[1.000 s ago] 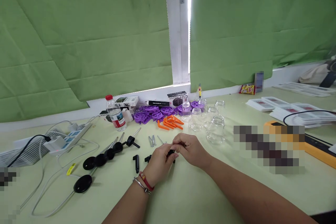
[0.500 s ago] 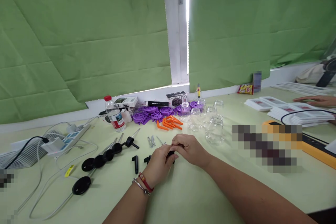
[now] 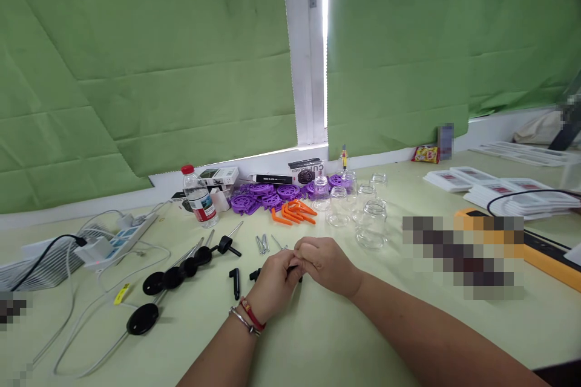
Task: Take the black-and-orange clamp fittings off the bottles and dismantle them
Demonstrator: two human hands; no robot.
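Observation:
My left hand [image 3: 276,281] and my right hand [image 3: 324,263] meet over the table, fingers closed and touching. A small black part [image 3: 295,269] shows between them, gripped by the left fingers and mostly covered. What the right fingers pinch is hidden. Just left of my left hand lie a black handle-shaped piece [image 3: 235,283] and another black piece [image 3: 255,275]. Beyond the hands are silver screws [image 3: 262,244], orange bent pieces [image 3: 297,213] and purple discs [image 3: 261,196].
Several glass jars [image 3: 371,224] stand right of centre. A water bottle [image 3: 200,199], black discs on rods [image 3: 172,277] and a power strip [image 3: 131,239] with cables are at left. White card stacks [image 3: 512,193] and an orange object [image 3: 540,254] lie at right.
My right hand has turned and lowered slightly against the left, covering more of the black part. The other person's hand at the far right has left the view.

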